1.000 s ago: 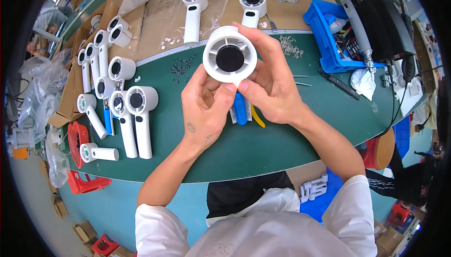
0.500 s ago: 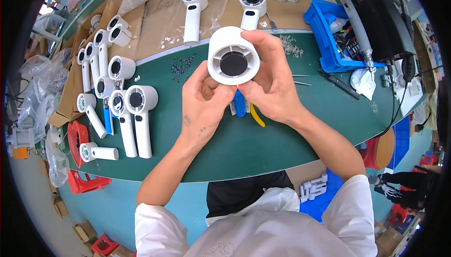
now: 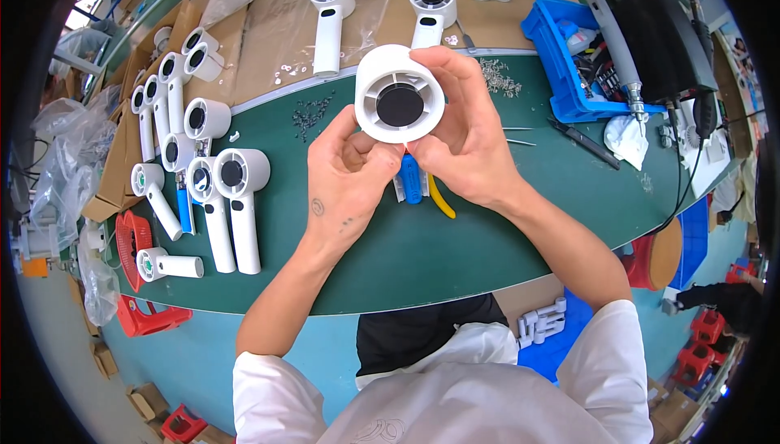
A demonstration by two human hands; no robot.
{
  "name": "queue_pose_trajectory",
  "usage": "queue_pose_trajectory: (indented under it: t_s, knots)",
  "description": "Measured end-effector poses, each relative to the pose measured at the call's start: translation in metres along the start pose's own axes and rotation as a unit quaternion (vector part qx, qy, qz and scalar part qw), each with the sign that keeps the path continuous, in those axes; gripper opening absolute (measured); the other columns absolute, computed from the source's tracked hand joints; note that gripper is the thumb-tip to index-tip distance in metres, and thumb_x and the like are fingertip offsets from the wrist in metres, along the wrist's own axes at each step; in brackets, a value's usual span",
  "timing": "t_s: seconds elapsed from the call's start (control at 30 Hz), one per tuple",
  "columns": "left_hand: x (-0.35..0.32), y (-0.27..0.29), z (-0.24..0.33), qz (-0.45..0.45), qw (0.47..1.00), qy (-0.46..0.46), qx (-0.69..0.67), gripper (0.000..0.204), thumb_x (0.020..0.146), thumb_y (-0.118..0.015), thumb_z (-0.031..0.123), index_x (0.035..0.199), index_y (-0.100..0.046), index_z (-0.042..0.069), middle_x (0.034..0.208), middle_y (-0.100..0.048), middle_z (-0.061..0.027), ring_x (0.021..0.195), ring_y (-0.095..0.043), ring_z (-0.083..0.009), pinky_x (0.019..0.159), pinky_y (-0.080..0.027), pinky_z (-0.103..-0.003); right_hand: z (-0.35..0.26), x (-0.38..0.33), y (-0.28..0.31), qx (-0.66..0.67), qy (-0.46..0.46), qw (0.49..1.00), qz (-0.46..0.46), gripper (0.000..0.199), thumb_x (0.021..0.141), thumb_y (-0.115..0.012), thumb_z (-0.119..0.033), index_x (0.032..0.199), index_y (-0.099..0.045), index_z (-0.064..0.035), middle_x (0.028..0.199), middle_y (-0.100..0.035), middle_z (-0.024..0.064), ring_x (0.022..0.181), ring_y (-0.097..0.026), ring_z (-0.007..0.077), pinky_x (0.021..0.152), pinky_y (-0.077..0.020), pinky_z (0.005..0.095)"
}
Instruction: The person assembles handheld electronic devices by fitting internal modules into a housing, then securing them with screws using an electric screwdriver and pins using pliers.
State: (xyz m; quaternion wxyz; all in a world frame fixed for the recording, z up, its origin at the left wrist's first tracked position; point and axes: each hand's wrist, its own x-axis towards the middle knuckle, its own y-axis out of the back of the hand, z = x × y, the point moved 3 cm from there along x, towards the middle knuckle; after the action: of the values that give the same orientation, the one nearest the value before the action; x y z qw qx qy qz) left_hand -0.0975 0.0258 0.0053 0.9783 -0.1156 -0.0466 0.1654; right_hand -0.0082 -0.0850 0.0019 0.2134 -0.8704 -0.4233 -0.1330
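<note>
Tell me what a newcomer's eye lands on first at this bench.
First, the round white housing with a dark centre, held up over the green table by the left hand and right hand. Next, the row of white handheld units at the left. Then the blue bin of parts at the upper right.

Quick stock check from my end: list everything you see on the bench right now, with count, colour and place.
Round fan housing: one, white with black centre, held above the mat.
Handled housings: a dozen or so, white, left side and far edge.
Screws: loose pile, dark, far left of mat.
Pliers: blue and yellow grips, under the hands.
Bin: one, blue, far right.
Power screwdriver: one, grey, over the bin.
Mat: green.
Left hand, right hand: both grip the housing.
</note>
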Motion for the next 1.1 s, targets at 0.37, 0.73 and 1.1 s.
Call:
queue_pose_trajectory:
  t_s: [0.37, 0.73, 1.1]
  knots:
    - [0.0001, -0.0007, 0.0006, 0.004, 1.0, 0.005, 0.0, 0.029, 0.085, -0.057, 0.001, 0.113, -0.054, -0.005, 0.099, -0.064, -0.0089, 0.091, -0.06, -0.0106, 0.079, -0.049, -0.027, 0.0008, -0.0002, 0.0002, 0.009, -0.007, 1.0, -0.002, 0.069, 0.075, -0.054, 0.008, 0.137, -0.031, -0.008, 0.129, -0.042, 0.0124, 0.123, -0.045, 0.0216, 0.103, -0.0413, 0.0382]
    - [0.0012, -0.0007, 0.0013, 0.002, 1.0, -0.004, 0.013, 0.029, 0.087, -0.057, 0.001, 0.115, -0.054, -0.006, 0.1, -0.065, -0.0092, 0.086, -0.06, -0.0085, 0.074, -0.047, -0.023, 0.0006, 0.0008, 0.0016, 0.017, -0.001, 1.0, -0.006, 0.07, 0.077, -0.058, 0.007, 0.139, -0.03, -0.0082, 0.131, -0.041, 0.0128, 0.124, -0.045, 0.0223, 0.103, -0.0417, 0.0385]
    - [0.0035, 0.0047, 0.0001, -0.031, 0.999, 0.03, -0.031, 0.03, 0.094, -0.054, 0.019, 0.111, -0.054, -0.006, 0.098, -0.065, -0.0124, 0.087, -0.067, -0.0179, 0.078, -0.056, -0.032, -0.0061, 0.0049, 0.0088, 0.048, -0.007, 0.999, -0.025, 0.072, 0.079, -0.048, 0.011, 0.146, -0.026, -0.0043, 0.142, -0.036, 0.014, 0.126, -0.046, 0.0271, 0.105, -0.0401, 0.04]
